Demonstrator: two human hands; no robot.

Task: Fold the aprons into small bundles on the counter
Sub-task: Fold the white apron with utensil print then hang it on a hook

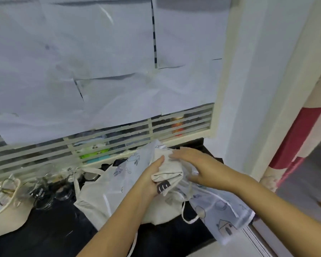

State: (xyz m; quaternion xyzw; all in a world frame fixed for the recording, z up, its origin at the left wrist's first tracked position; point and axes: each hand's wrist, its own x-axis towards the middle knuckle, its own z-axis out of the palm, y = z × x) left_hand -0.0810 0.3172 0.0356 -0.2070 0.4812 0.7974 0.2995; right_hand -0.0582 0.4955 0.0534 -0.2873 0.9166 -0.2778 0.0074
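Note:
A beige apron bundle [168,170] with a dark print lies on top of a heap of aprons on the black counter [50,232]. My left hand [152,178] grips the bundle from its left side, thumb on top. Over the bundle's top and right side lies my right hand [191,164], fingers fairly straight and pressing on the cloth. A pale blue apron [220,210] printed with houses and animals spreads under the bundle and hangs over the counter's right edge. Another beige apron [98,197] lies beneath, its white ties trailing.
Glass jars [44,190] and a beige cloth bag [9,212] stand at the counter's left. A louvred window [107,141], mostly covered with white paper, runs behind the counter. A white wall and a red-and-white curtain [295,138] are on the right.

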